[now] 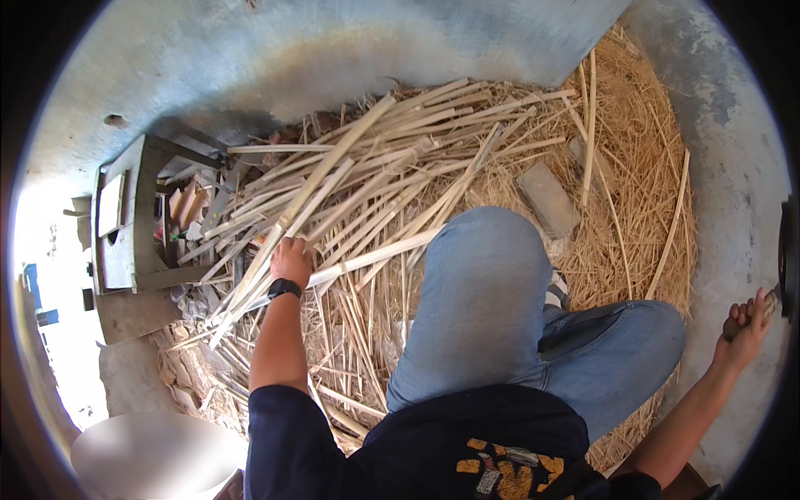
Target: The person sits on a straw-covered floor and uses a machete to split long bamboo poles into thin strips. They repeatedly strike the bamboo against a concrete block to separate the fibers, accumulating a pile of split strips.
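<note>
My left hand (292, 260), with a black watch on its wrist, is closed over a long split bamboo strip (333, 162) in the pile before me. Its fingertips are partly hidden among the strips. Another pale, wide strip (383, 252) runs from beside that hand to my bent knee. Far out to the right, my right hand (744, 329) is wrapped round the handle of a tool. The tool's dark blade-like part (786, 258) shows at the picture's rim, too cut off to tell its kind.
Many loose bamboo strips (417, 142) cover straw on the ground. A grey brick (548, 200) lies beyond my knees. A wooden box-like frame (154, 212) with scraps stands at left. Walls (333, 42) close in the far side and right. A blurred pale oval patch (154, 454) fills the lower left.
</note>
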### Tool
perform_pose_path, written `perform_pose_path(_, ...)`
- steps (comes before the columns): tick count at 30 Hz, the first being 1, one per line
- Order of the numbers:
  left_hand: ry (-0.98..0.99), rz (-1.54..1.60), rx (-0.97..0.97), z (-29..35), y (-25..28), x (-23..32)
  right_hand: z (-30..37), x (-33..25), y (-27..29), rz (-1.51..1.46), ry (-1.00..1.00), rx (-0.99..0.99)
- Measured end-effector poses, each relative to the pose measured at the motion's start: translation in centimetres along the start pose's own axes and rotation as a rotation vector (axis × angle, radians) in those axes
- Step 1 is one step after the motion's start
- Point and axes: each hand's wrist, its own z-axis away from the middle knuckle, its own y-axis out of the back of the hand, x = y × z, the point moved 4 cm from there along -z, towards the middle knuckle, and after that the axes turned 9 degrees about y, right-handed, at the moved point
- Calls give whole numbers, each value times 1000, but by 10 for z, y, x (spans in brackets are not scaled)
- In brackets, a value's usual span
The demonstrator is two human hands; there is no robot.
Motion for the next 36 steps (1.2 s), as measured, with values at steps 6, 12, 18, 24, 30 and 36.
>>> perform_pose_path(6, -75, 189, 97, -13, 116, 48, 12, 3, -44, -53, 75, 27)
perform_pose_path(12, -361, 318, 250, 2, 209, 130, 8, 0, -99, -172, -39, -36)
perform_pose_path(18, -524, 287, 169, 40, 274, 236, 6, 42, -110, -240, -95, -112)
perform_pose_path(24, -716, 157, 42, 90, 309, 338, 2, 73, -74, -354, -174, -222)
perform_pose_path(30, -712, -205, 290, 133, 330, 417, -24, 75, -36, -232, -53, -132)
perform_pose_path(36, -827, -553, 315, 152, 342, 512, -39, 93, -17, -82, -74, -216)
